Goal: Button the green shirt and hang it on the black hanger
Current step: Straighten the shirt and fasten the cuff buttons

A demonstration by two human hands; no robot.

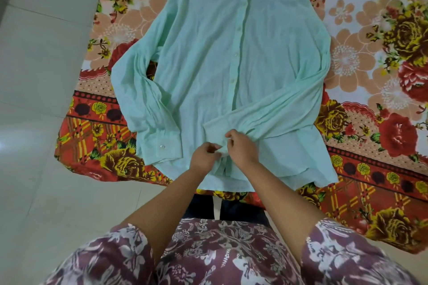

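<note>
The pale green shirt (208, 65) lies flat, front up, on a flowered bedsheet, collar far from me and hem toward me. Its button strip runs down the middle with several buttons closed. The shirt's right-side sleeve is folded across the lower front; the left-side sleeve lies along the shirt's edge, cuff button showing. My left hand (205, 156) and my right hand (240, 147) pinch the button strip close together near the hem, just under the folded sleeve's cuff. The button between my fingers is hidden. No black hanger is in view.
The red, orange and yellow flowered bedsheet (382, 53) covers the bed under the shirt. Pale floor tiles (39, 99) lie to the left. A dark item (203, 208) peeks out below the bed's near edge. My patterned maroon clothing fills the bottom.
</note>
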